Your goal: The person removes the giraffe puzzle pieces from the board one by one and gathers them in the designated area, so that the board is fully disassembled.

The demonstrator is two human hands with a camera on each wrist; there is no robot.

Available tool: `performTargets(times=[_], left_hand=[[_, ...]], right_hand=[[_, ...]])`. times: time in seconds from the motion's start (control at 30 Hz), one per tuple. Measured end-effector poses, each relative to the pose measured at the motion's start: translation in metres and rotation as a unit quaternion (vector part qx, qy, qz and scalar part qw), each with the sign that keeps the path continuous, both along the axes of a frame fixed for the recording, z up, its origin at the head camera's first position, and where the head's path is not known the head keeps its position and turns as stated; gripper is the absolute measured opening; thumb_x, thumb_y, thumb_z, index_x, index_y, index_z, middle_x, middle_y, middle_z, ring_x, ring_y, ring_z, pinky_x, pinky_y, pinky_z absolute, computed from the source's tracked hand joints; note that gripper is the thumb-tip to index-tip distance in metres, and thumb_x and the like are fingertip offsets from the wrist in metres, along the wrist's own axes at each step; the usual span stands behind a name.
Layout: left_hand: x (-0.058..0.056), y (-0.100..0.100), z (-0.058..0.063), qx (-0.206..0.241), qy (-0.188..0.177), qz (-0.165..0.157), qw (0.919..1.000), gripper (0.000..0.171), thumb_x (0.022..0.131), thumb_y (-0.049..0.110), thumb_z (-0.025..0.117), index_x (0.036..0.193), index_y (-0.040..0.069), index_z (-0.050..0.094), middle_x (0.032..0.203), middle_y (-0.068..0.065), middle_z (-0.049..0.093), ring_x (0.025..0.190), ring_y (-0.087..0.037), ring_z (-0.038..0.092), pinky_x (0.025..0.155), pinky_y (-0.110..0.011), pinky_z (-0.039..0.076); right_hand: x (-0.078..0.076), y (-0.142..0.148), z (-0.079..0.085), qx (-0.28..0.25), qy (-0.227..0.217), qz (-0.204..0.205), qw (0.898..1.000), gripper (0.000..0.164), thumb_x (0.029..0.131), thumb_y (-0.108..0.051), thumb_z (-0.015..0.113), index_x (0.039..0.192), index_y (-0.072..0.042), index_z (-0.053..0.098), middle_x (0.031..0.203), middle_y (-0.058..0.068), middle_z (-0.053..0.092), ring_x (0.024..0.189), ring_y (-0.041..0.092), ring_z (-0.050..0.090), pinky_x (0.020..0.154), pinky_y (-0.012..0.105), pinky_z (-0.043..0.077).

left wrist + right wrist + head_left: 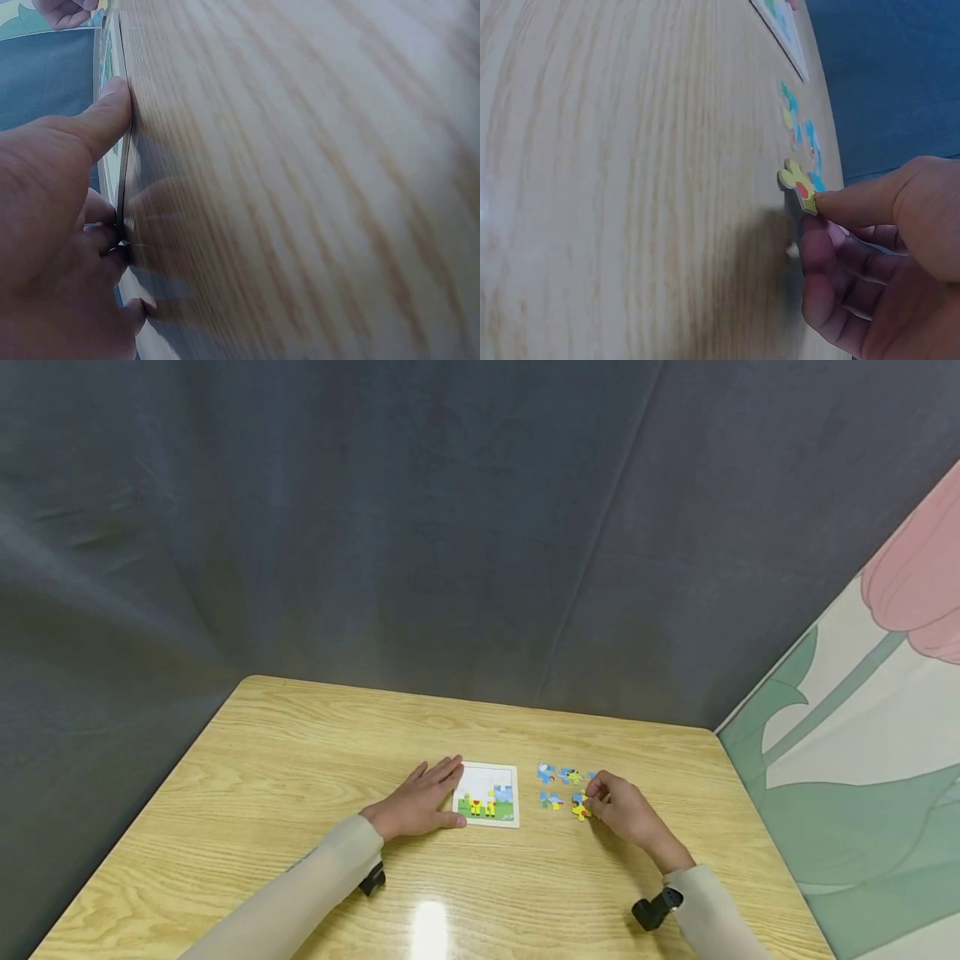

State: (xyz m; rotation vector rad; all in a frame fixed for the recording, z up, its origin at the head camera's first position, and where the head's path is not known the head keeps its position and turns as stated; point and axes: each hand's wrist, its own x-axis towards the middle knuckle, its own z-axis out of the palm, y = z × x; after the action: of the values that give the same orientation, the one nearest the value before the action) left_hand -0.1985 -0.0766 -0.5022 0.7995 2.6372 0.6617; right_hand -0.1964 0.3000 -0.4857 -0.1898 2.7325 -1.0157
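Note:
My left hand (420, 802) rests with extended fingers along the left edge of a white-framed jigsaw tray (480, 778). In the left wrist view its thumb (112, 105) touches the tray's rim. Pieces showing green grass, yellow animal legs and some blue sky fill the tray's lower part and right side; bare white shows above. To the right of the tray, my right hand (621, 812) pinches a yellow, red and blue puzzle piece (580, 810) between thumb and fingers. The right wrist view shows this yellow piece (802, 187) held by its edge, tilted up from the table.
Several loose pieces lie between the tray and my right hand, among them a blue one (546, 773), a blue-yellow one (572, 776) and a green-blue one (551, 800). The wooden table (315, 743) meets a dark curtain (420, 568) behind and a flower-patterned cloth (862, 760) at right.

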Motion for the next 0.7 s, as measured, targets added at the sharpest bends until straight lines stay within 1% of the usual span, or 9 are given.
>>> performTargets(times=[0.2, 0.43, 0.7], left_hand=[[-0.001, 0.000, -0.001, -0.003, 0.002, -0.001, 1.0000, 0.089, 0.106, 0.052, 0.061, 0.170, 0.002, 0.023, 0.182, -0.012, 0.011, 0.170, -0.032, 0.012, 0.138, -0.059, 0.009], [-0.001, 0.001, -0.001, -0.007, 0.003, -0.001, 1.0000, 0.089, 0.106, 0.053, 0.061, 0.170, 0.003, 0.022, 0.182, -0.012, 0.011, 0.170, -0.032, 0.012, 0.138, -0.059, 0.008], [-0.001, 0.001, 0.000, -0.005, -0.003, 0.001, 1.0000, 0.089, 0.106, 0.049, 0.063, 0.170, 0.002, 0.022, 0.182, -0.013, 0.010, 0.170, -0.033, 0.010, 0.138, -0.060, 0.006]], right_hand=[[0.001, 0.000, -0.002, 0.013, 0.013, 0.003, 1.000, 0.004, 0.103, -0.003, 0.066, 0.104, -0.004, 0.063, 0.089, 0.007, 0.066, 0.069, 0.015, 0.055, 0.055, 0.023, 0.043], [-0.002, -0.004, -0.004, 0.024, 0.031, 0.011, 0.999, 0.004, 0.102, -0.001, 0.067, 0.105, -0.002, 0.065, 0.092, 0.007, 0.069, 0.070, 0.014, 0.057, 0.057, 0.023, 0.046], [-0.005, -0.011, -0.004, 0.042, 0.038, 0.009, 0.998, 0.003, 0.102, -0.002, 0.068, 0.104, -0.002, 0.066, 0.092, 0.007, 0.069, 0.074, 0.014, 0.059, 0.059, 0.024, 0.049]])
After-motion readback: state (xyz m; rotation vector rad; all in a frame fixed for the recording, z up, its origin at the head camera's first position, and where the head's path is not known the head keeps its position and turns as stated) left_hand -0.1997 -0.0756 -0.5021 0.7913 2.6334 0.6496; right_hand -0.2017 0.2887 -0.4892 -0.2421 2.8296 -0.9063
